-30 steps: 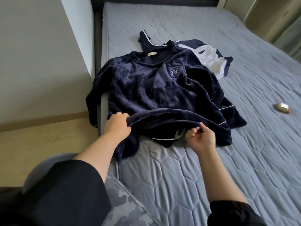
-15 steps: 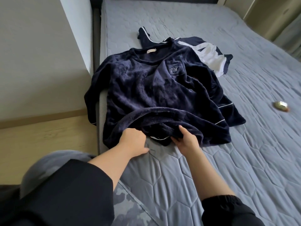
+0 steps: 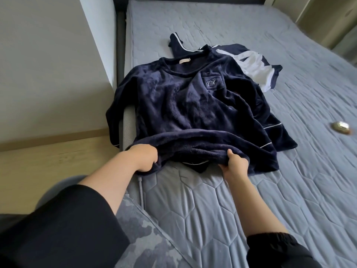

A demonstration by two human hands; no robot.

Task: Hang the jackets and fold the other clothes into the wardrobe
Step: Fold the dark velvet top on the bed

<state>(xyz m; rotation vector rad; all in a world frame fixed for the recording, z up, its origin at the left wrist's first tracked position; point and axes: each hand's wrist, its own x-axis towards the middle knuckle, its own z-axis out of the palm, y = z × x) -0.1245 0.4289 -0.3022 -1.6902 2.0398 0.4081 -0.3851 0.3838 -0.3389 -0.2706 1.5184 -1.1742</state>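
Sweater: the navy sweater (image 3: 183, 105) lies front-up on the bed (image 3: 212, 200), one sleeve hanging over the side.
Axis: the hem is nearest me and the collar points straight away.
Left hand: my left hand (image 3: 144, 157) has its fingers curled round the hem's left corner.
Right hand: my right hand (image 3: 234, 164) clamps the hem mid-width, thumb on top.
Change: half a second ago my hands were closer together and low on the bed. Now they are spread and the hem is lifted.

Soft, even daylight w/ faint shadows; wide-angle warp at edges; btm-left sleeve (image 3: 63, 225) blurry.
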